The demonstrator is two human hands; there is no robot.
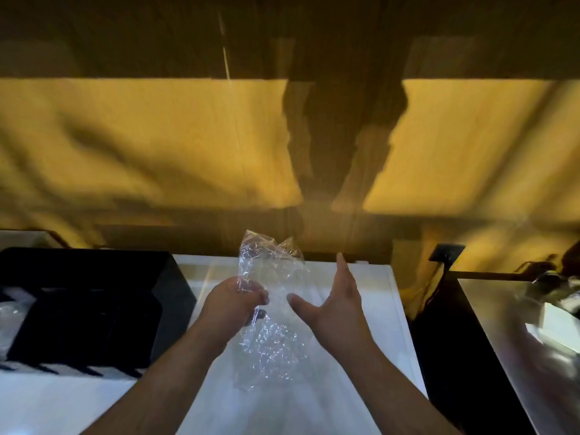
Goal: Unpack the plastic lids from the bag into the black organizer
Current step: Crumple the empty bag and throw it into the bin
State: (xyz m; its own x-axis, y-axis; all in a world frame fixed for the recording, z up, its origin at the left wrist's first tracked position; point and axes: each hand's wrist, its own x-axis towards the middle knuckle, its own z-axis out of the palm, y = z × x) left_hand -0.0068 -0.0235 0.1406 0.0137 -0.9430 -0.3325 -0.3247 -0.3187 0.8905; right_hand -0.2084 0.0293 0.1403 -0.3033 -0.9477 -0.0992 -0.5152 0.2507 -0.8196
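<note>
A wood-grain wall (157,136) fills the view from nine through twelve to three o'clock, lit warm yellow in a broad band and dark brown above it. Soft shadows cross the lit band, the heaviest a tall dark shape at twelve o'clock (339,136). A white table (361,284) occupies six o'clock. At three o'clock a dark wall plate (447,252) sits low on the wall, with cables (436,293) hanging below it into a dark gap. At four o'clock stands a shiny metal surface (508,334), blurred, with unclear objects on it.
</note>
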